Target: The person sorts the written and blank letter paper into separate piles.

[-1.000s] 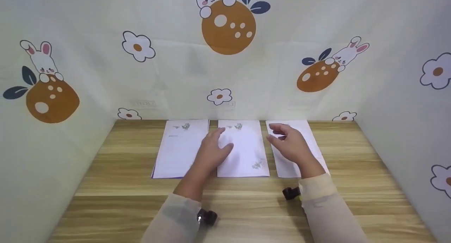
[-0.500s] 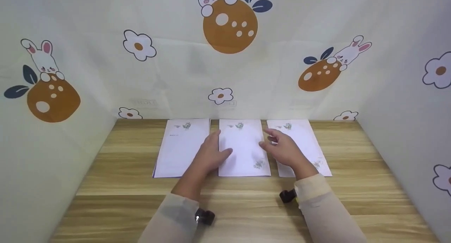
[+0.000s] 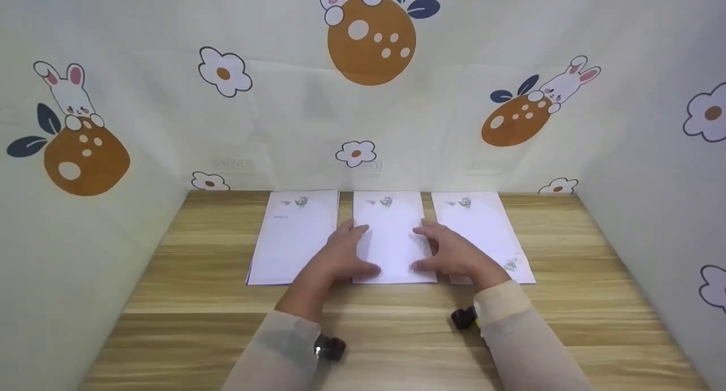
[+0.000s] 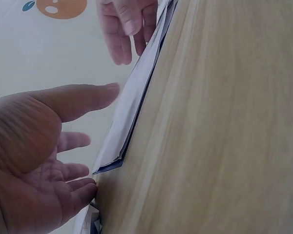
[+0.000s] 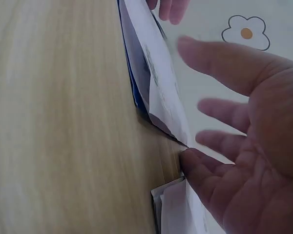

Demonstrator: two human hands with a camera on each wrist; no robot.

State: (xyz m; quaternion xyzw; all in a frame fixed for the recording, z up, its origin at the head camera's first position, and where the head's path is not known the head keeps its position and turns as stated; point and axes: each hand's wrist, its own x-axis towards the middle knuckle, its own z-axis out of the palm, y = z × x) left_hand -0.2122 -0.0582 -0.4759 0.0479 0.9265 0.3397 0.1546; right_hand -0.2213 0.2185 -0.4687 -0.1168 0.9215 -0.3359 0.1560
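Observation:
Three thin paper booklets lie side by side, white pages up. The middle booklet [image 3: 391, 238] has small green printed motifs and, in the wrist views, a dark blue edge under its pages. My left hand [image 3: 346, 255] is at its left side, thumb over the page, fingers toward the gap beside the left booklet [image 3: 295, 243]. My right hand [image 3: 454, 252] mirrors it at the right side, partly covering the right booklet [image 3: 482, 226]. In the right wrist view, the booklet's page corner [image 5: 163, 92] lifts slightly, close to the fingertips. Neither hand grips anything; exact contact is unclear.
The booklets lie on a wood-grain table [image 3: 391, 334], their far ends near a pale curtain [image 3: 295, 118] printed with rabbits, oranges and flowers. The curtain also encloses the left and right sides. A small black camera sits at each wrist.
Both hands have moved in to the middle booklet's sides and slightly toward its near end. The right hand came leftward off the right booklet's top. The booklets look unmoved.

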